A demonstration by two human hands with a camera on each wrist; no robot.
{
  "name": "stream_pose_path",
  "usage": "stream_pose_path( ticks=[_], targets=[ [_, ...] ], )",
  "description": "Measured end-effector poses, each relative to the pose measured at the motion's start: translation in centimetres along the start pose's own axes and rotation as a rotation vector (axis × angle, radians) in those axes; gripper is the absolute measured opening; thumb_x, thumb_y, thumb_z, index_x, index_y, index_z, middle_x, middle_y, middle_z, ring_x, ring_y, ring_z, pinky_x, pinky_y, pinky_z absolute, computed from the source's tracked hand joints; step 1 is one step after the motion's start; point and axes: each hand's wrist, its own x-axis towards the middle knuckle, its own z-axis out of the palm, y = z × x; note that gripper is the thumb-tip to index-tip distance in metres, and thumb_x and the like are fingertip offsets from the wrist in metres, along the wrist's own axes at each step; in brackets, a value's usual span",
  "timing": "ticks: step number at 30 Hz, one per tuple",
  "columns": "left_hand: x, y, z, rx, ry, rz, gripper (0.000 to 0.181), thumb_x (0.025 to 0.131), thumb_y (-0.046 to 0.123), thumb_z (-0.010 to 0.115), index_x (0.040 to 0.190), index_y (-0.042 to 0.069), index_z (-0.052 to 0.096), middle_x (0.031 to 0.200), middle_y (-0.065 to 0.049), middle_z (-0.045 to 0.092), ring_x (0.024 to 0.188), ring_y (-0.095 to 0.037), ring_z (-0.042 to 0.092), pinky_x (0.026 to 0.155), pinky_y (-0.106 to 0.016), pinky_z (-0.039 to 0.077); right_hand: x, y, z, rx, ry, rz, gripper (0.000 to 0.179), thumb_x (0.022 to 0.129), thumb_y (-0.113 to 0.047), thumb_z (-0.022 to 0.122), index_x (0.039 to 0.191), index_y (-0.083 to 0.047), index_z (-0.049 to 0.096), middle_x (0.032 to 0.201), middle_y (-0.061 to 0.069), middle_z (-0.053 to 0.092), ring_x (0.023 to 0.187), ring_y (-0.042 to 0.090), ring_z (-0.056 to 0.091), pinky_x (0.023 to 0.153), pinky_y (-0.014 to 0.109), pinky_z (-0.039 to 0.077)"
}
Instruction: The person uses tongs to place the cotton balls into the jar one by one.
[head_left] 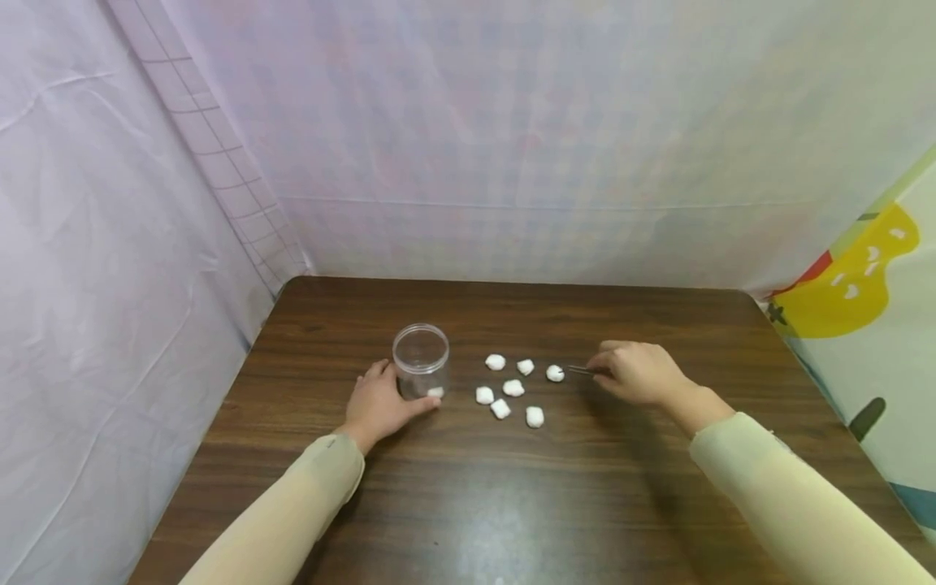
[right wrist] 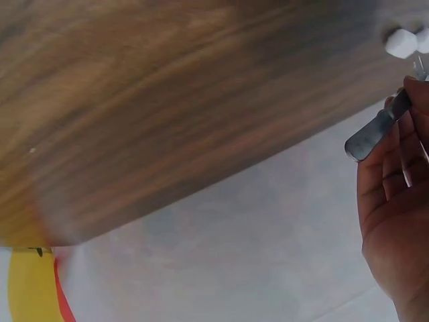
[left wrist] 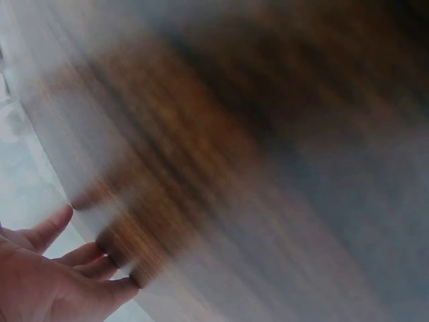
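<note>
Dark wood table [head_left: 512, 487], draped walls. Left hand [head_left: 380, 404] cups the clear jar [head_left: 420, 360]. Right hand [head_left: 636, 372] pinches tweezers [head_left: 581, 370], tips at the nearest cotton ball [head_left: 555, 373]. Advice: squeeze lightly at the ball's middle, lift straight, keep jar steady.

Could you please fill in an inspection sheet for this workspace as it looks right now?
Surface: dark brown wooden table, bare in front.
Job's things: clear plastic jar, upright, one white cotton ball inside; seven white cotton balls loose beside it; metal tweezers at the rightmost ball.
Clutter: nothing seen.
Grippers: left hand holds the jar's base; right hand pinches the tweezers.
Cables: nothing seen.
Surroundings: pale sheeting walls; colourful cloth at right.
</note>
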Motion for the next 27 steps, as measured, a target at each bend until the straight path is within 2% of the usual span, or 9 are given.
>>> stream_pose_path(
  ticks=[27],
  targets=[
    [0.1,-0.2,0.3,0.005,0.002,0.002,0.1,0.062,0.075,0.063,0.134,0.007,0.045,0.133,-0.018,0.044,0.126,-0.032,0.035,0.104,-0.056,0.02,-0.1,-0.1,1.2,0.006,0.004,-0.006,0.017,0.075,-0.021,0.073,0.091,-0.017,0.072,0.081,-0.007,0.056,0.064,0.013,0.057,0.05,0.037,0.049]
  ],
)
